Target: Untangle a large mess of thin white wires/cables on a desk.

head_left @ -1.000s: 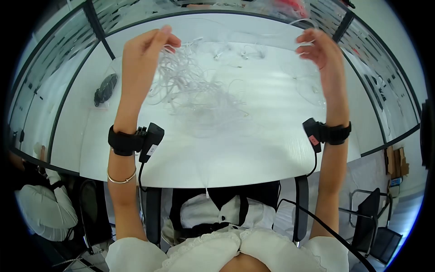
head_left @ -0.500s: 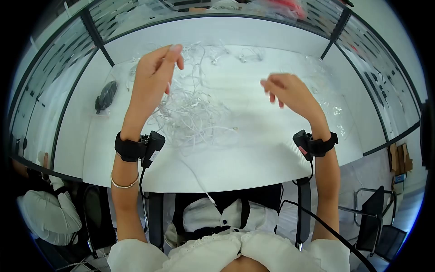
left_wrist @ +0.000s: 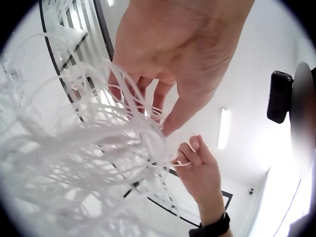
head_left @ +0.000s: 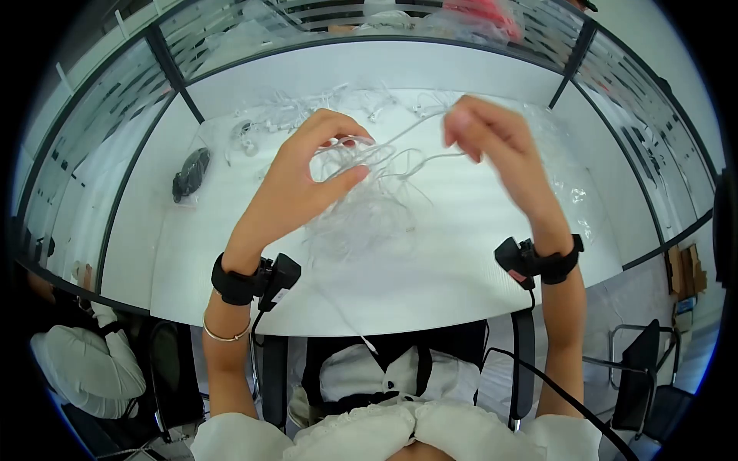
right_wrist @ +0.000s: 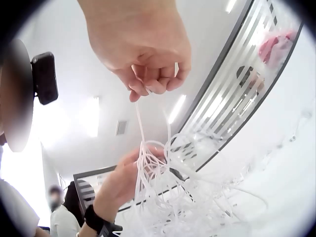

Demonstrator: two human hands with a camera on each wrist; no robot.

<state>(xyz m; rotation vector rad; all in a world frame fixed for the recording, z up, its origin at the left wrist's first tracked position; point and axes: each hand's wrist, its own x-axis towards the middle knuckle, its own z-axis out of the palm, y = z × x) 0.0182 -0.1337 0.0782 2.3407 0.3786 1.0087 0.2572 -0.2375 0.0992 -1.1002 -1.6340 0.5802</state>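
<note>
A loose tangle of thin white cables (head_left: 373, 211) hangs over the middle of the table. My left hand (head_left: 304, 173) grips its upper part, with the thumb on the near side and the fingers behind. In the left wrist view the looped strands (left_wrist: 94, 153) spread out below that hand. To the right, my right hand (head_left: 500, 142) has its fingers curled and pinches a cable strand (right_wrist: 139, 121), which runs taut down to the bunch. One cable end (head_left: 371, 346) dangles past the table's front edge.
A black bundle in a clear bag (head_left: 192, 173) lies at the left of the white table (head_left: 461, 269). Several clear bags and white cables (head_left: 288, 115) lie along the back. Low glass-topped partitions (head_left: 369, 65) enclose the back and sides. Another person (head_left: 88, 357) sits at the left.
My left hand has moved toward the middle and lifted the tangle off the table. My right hand went from far right down to the near middle, then back up, now pinching a strand.
</note>
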